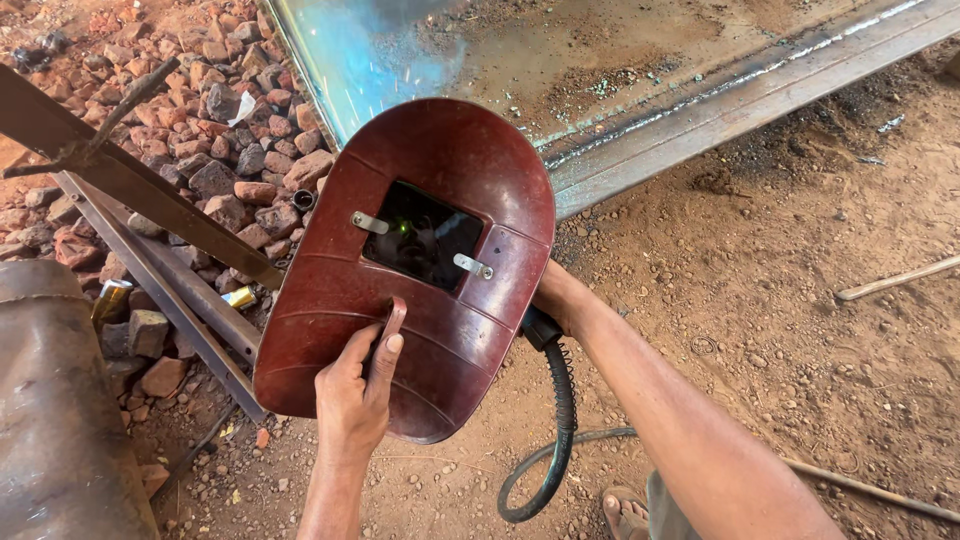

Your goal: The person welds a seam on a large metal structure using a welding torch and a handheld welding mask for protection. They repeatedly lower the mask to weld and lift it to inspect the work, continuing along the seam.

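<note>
— What is held up in the middle of the view?

— A dark red welding shield is held by its handle in the left hand. The fingers are wrapped and pressed together around the handle, with the thumb laid along it. A dark glass window is set in the upper half of the shield, and a small green glint is seen in it.

— And the right hand?

— The right hand is mostly hidden behind the right edge of the shield. A black handle with a thick cable is seen just below it, so the cable end appears to be gripped, but how the fingers are set cannot be told. The cable is looped down to the dirt floor below the shield.

— What is found around the shield?

— Above it, a large steel sheet with a welded frame bar is laid on the ground, and bluish smoke is seen at its upper left. To the left of the shield, reddish stones are piled and rusty angle bars are stretched across. A rusty drum is seen far left. A sandalled foot is visible below the shield, beside the cable loop.
</note>
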